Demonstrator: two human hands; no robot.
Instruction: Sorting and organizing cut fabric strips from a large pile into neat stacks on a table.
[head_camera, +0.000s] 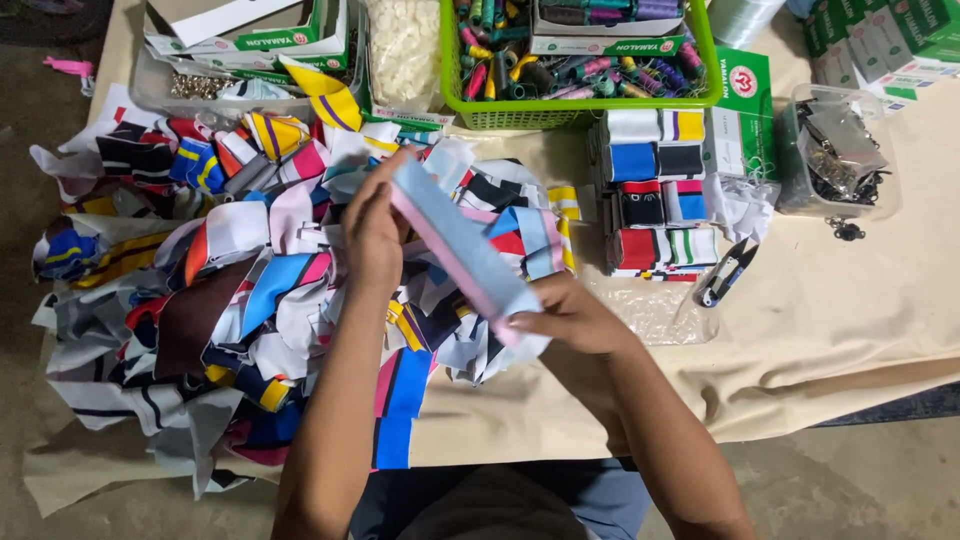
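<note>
Holding: both hands grip one folded fabric strip (462, 245), light blue with a pink edge, raised above the scrap pile and slanting from upper left down to lower right.
Left hand (372, 232): fingers closed around the strip's upper end, thumb side pressed to the cloth.
Right hand (572, 318): fingers pinched on the strip's lower end, where a white corner sticks out past them.
Scrap pile (230, 290): directly under and out beyond the left hand; a loose heap of striped cuttings in blue, white, red, yellow and brown, too many and too tangled to count.
Sorted stack (655, 195): just beyond the right hand; folded pieces in two columns of about four, the edges squared.
Clippers (728, 270): one pair, past the right hand, lying apart from the stack.
Green basket (575, 112): one, farther off beyond both hands, filled with thread spools.
Clear tubs: one beside the basket holding small white pieces (405, 50), one far past the right hand holding dark metal clips (840, 150).
Cloth-covered table (850, 320): bare tan stretch outward from the right hand, the widest open room; its near edge (790, 405) runs just under the right forearm.
</note>
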